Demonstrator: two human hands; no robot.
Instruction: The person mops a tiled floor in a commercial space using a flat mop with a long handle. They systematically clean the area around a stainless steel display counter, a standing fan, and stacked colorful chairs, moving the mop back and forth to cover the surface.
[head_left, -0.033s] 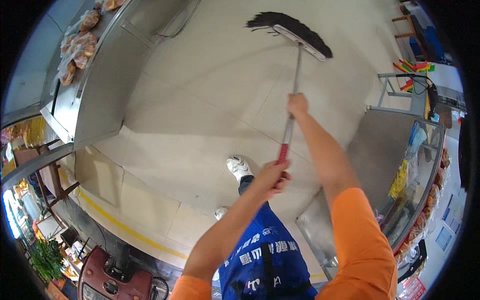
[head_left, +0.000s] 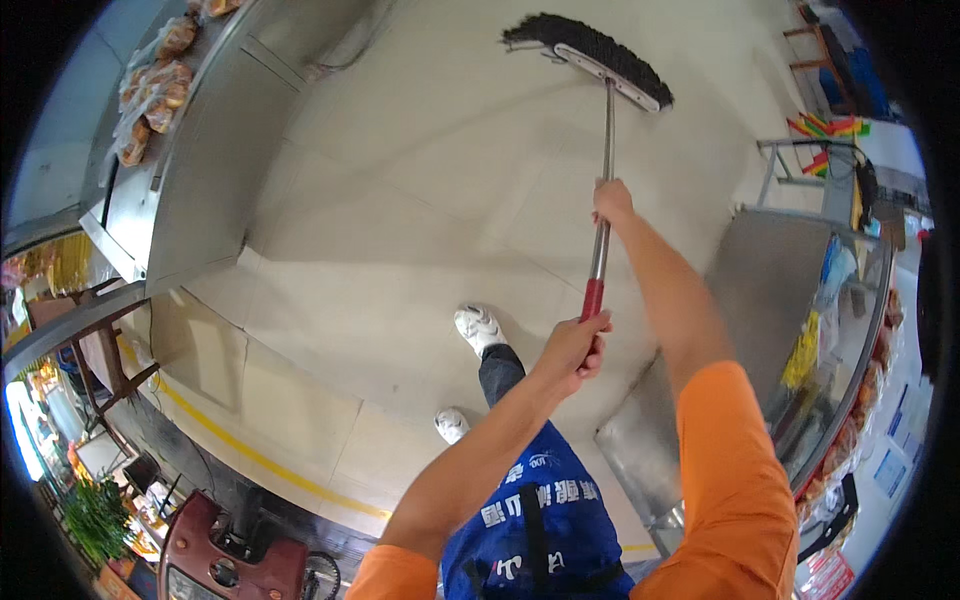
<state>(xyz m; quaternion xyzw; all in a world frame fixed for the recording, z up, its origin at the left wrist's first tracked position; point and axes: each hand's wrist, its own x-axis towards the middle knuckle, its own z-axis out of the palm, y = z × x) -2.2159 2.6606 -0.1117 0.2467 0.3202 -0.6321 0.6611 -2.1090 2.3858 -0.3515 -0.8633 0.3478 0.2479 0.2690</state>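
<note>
A dust mop with a wide, dark, shaggy head (head_left: 590, 50) lies on the pale tiled floor ahead of me. Its metal handle (head_left: 603, 255) slants back toward me and ends in a red grip (head_left: 593, 298). My left hand (head_left: 575, 350) is closed round the lower end, at the red grip. Farther up the pole, my right hand (head_left: 612, 202) is wrapped round the bare metal. Both arms reach forward in orange sleeves, above a blue apron (head_left: 535, 510).
A metal counter (head_left: 215, 160) with bagged bread (head_left: 160, 95) stands at left. On the right is a glass-sided metal cabinet (head_left: 765, 290). A wooden chair (head_left: 105, 360) and a dark red vehicle (head_left: 235, 550) are at lower left. My white shoes (head_left: 480, 326) stand on the tiles.
Both hands and the mop handle have shifted a little to the right. The mop head has slid slightly right and farther away. My grip on the handle stays the same.
</note>
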